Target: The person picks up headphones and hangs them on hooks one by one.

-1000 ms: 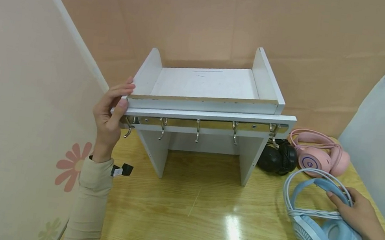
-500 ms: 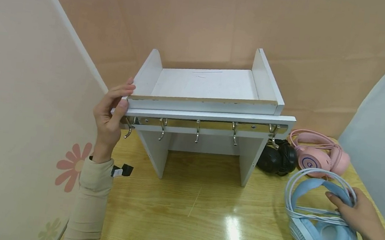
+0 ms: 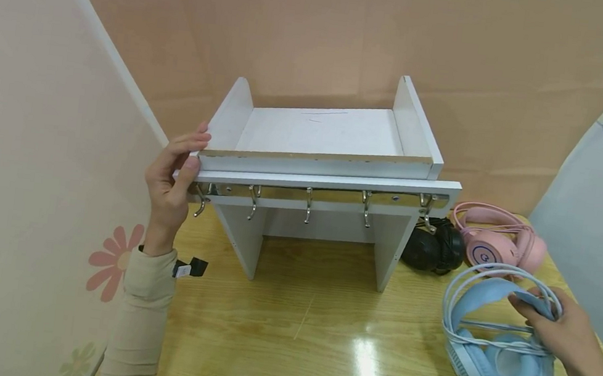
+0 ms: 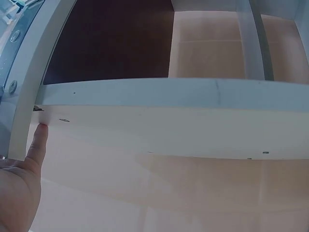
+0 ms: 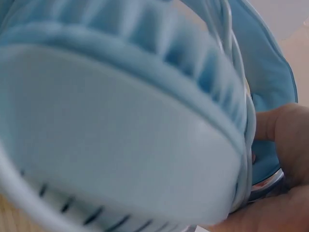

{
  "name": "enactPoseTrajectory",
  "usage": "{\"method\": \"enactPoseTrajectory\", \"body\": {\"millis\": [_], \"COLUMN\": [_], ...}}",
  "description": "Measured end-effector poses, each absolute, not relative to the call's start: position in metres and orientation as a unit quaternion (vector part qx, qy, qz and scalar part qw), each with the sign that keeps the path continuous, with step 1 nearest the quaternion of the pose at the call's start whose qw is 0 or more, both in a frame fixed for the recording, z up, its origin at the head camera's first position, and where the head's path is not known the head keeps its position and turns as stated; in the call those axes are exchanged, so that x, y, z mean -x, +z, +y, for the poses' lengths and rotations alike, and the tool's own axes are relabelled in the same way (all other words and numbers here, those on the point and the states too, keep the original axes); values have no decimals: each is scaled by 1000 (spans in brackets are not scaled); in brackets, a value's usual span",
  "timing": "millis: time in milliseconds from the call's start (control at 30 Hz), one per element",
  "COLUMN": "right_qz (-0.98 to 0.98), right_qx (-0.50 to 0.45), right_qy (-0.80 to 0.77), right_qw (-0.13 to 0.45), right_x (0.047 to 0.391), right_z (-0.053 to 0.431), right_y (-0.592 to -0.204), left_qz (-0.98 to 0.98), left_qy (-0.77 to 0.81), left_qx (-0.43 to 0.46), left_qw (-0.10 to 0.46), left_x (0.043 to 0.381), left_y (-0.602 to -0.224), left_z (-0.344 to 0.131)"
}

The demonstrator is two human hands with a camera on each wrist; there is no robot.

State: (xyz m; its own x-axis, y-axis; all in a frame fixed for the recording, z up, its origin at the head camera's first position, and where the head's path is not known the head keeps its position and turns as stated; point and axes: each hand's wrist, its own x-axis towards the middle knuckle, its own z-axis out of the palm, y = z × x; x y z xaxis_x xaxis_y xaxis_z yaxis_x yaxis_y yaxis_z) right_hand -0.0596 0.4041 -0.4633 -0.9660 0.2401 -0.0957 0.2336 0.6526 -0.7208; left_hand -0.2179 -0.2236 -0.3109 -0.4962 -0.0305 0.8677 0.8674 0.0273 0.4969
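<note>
A white shelf rack (image 3: pixel 315 168) with a metal hook rail (image 3: pixel 336 196) along its front stands on the wooden table. My left hand (image 3: pixel 170 188) grips the rack's front left corner, thumb in front and fingers behind the side panel. In the left wrist view one finger (image 4: pixel 37 145) lies against the white panel (image 4: pixel 145 128). At the right, my right hand (image 3: pixel 561 329) holds light blue headphones (image 3: pixel 515 373) by the headband, with the ear cups hanging down. Their pale cable is looped round the band. In the right wrist view an ear cup (image 5: pixel 120 130) fills most of the picture.
Black headphones (image 3: pixel 428 249) lie beside the rack's right leg. Pink headphones (image 3: pixel 498 244) lie behind the blue ones, near the right wall. The wooden table (image 3: pixel 305 350) stretches in front of the rack. A patterned panel (image 3: pixel 45 183) rises close on the left.
The blue headphones have swung slightly left and become more upright in my right hand, which has moved up a little. My left hand has kept its grip on the rack's corner.
</note>
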Motion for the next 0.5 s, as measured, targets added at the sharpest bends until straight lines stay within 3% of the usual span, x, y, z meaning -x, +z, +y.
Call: {"method": "enactPoseTrajectory", "body": {"millis": [500], "right_qz": [-915], "right_qx": [128], "right_qy": [381], "right_qw": [26], "right_x": [53], "right_z": [392], "right_y": [-446], "left_qz": [-618], "left_qy": [-610], "left_qx": [345], "left_qw": [356], "left_x": [216], "left_y": [-311], "left_z": [-226]}}
